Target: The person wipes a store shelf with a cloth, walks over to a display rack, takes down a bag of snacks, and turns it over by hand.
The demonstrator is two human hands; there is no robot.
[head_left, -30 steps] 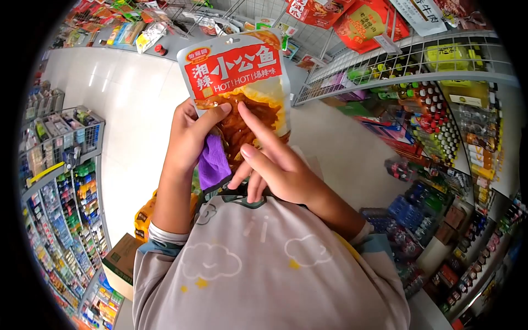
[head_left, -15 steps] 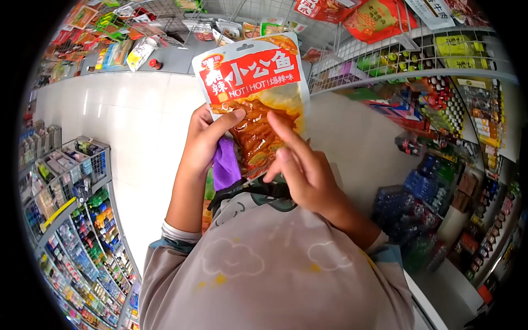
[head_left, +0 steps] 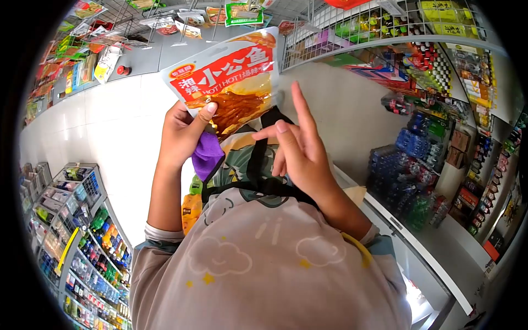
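Observation:
My left hand point(head_left: 181, 135) grips the lower left side of a snack packet point(head_left: 234, 71), with the thumb on its front. Red panels with white lettering cover the upper part of the packet, and reddish-brown fish pieces show below. A purple cloth point(head_left: 207, 156) hangs just under my left hand; whether the fingers also hold it is hidden. To the right of the packet, apart from it, is my right hand point(head_left: 301, 147). Its index finger points up and the other fingers are partly bent, with nothing in them.
Wire racks with hanging packets point(head_left: 245, 14) stand ahead. On the left is a shelf unit with a wire basket point(head_left: 82, 184) on top. Packs of bottles point(head_left: 404, 179) sit on the floor at right, near a white counter edge point(head_left: 421, 247).
The packet has moved left and tilted away, in my left hand. My right hand has come off its front and now stands apart, fingers spread.

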